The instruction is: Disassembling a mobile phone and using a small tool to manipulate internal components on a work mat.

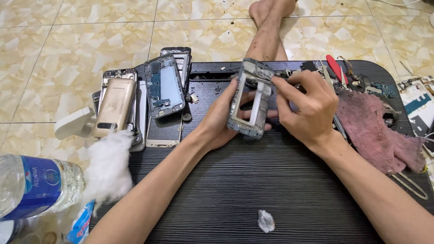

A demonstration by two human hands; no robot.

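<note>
My left hand [221, 118] holds a grey phone frame [250, 99] upright above a black ribbed board [253, 180]. The frame is stripped, with an open window through its middle. My right hand [307, 106] pinches thin metal tweezers [260, 79] whose tips touch the upper part of the frame. Both forearms reach in from the bottom of the view.
Left of the board lie several opened phones and a gold back cover [115, 107], a white cotton wad [107, 165] and a plastic water bottle [36, 185]. A pink rag [377, 131], red-handled tool [335, 68] and small parts sit at right. A cotton bit [266, 221] lies near the front. A bare foot [269, 18] rests behind.
</note>
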